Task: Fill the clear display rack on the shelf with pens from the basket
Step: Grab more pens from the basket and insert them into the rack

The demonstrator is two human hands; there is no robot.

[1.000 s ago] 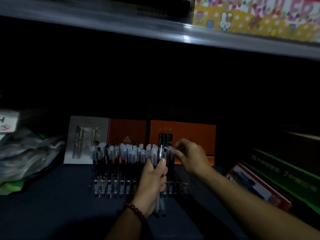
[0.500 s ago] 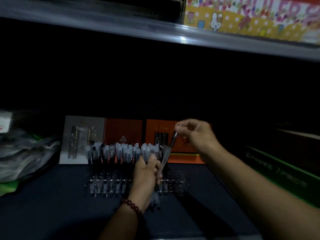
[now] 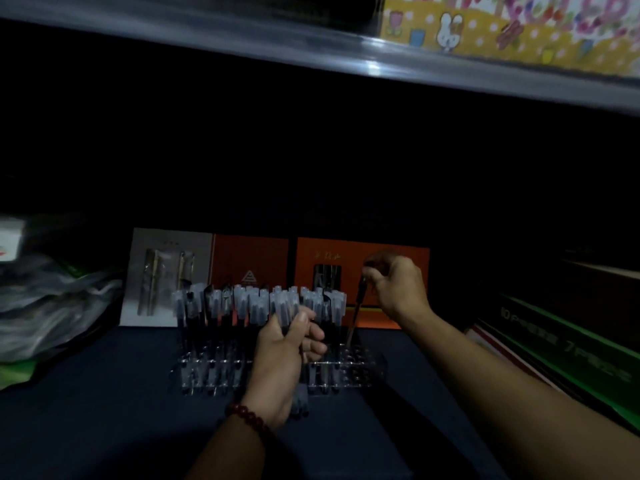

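**Clear display rack** (image 3: pixel 364 362): tiered acrylic stand, lower centre of the frame, on the dark blue shelf board (image 3: pixel 104 410). Left and middle holes are filled with capped pens (image 3: pixel 242 303) standing upright; the right end shows vacant holes.

**Single pen** (image 3: pixel 356 306): dark slim barrel, slightly tilted, tip down over the rack's right end. Whether the tip has entered a hole cannot be told in the dim light.

**Right hand** (image 3: pixel 398 289): centre right, fingertips pinching that pen at its upper end.

**Left hand** (image 3: pixel 284 362): in front of the rack, fist wrapped round a bundle of spare pens (image 3: pixel 300 405) whose lower ends show beneath the palm. Beaded bracelet (image 3: pixel 247 419) on the wrist.

**Basket**: not in view.

**Handling, judged**: the pens are light, rigid and smooth-barrelled, so they are apt to slip from a loose bundle. They are best taken near the cap, leaving the barrel free to drop into a hole. The rack looks light and may shift if nudged.

**Surroundings**: orange pen boxes (image 3: pixel 381 258) and a grey one (image 3: pixel 166 271) behind the rack; a plastic bag (image 3: pixel 52 306) at left; a green-striped box (image 3: pixel 571 344) at right.
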